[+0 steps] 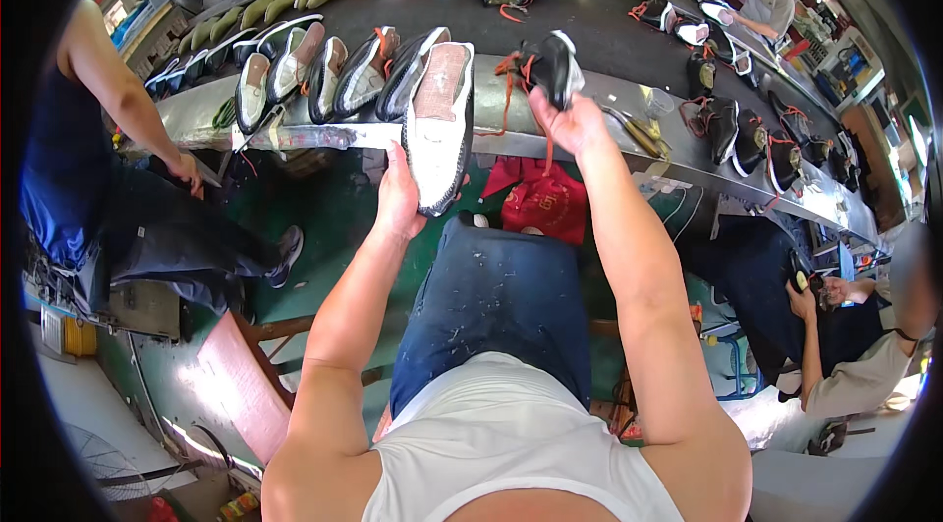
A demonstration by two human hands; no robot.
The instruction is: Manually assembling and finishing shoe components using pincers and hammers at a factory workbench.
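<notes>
In my left hand (pixel 399 196) is an unsoled shoe (pixel 441 129), its white and pinkish underside turned up and dark stitching round its edge. The thumb lies along its side, and the fingers pass underneath. My right hand (pixel 574 125) grips a black shoe (pixel 558 68) with a pale patch, raised over the bench edge. Orange laces (pixel 507 95) hang beside that shoe. Just left of my left hand, a row of similar shoes (pixel 363 75) lies underside up along the bench edge.
A dark conveyor belt (pixel 589 31) runs along the metal bench (pixel 629 100). Right of my right hand lie hand tools (pixel 638 132) and a clear cup (pixel 658 102). More laced shoes (pixel 751 136) stand farther right. Co-workers sit at both sides; a red bag (pixel 545 206) hangs below.
</notes>
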